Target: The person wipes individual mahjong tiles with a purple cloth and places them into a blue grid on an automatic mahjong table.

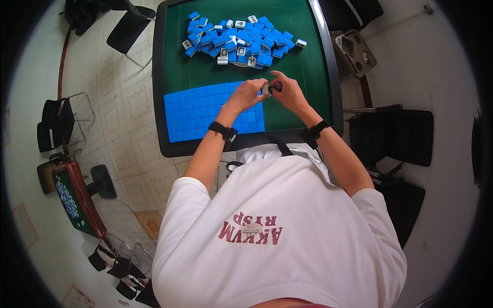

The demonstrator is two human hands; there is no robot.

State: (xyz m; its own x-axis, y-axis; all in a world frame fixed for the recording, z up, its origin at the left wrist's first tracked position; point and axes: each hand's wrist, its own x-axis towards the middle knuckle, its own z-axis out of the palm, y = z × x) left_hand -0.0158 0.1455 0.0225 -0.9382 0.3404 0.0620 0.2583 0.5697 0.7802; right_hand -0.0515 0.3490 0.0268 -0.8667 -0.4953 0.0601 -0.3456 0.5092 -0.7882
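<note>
My left hand (245,94) grips a mahjong tile (266,90) between thumb and fingers, its pale face turned toward the right. Against that tile, my right hand (290,92) pinches a small dark purple object (276,86); fingers partly cover it, and its kind is unclear. Below my left hand lies a block of blue-backed mahjong tiles (200,111), set face down in tight rows. Farther up the green tabletop (296,111) is a loose heap of tiles (240,38), mostly blue backs, several showing white faces or sides.
A raised black rim (336,96) borders the table. Black chairs (391,136) stand at the right, near a beige side tray with cup holders (356,54). Another black chair (129,32) is at upper left. A second mahjong table (77,204) with tiles stands at far left.
</note>
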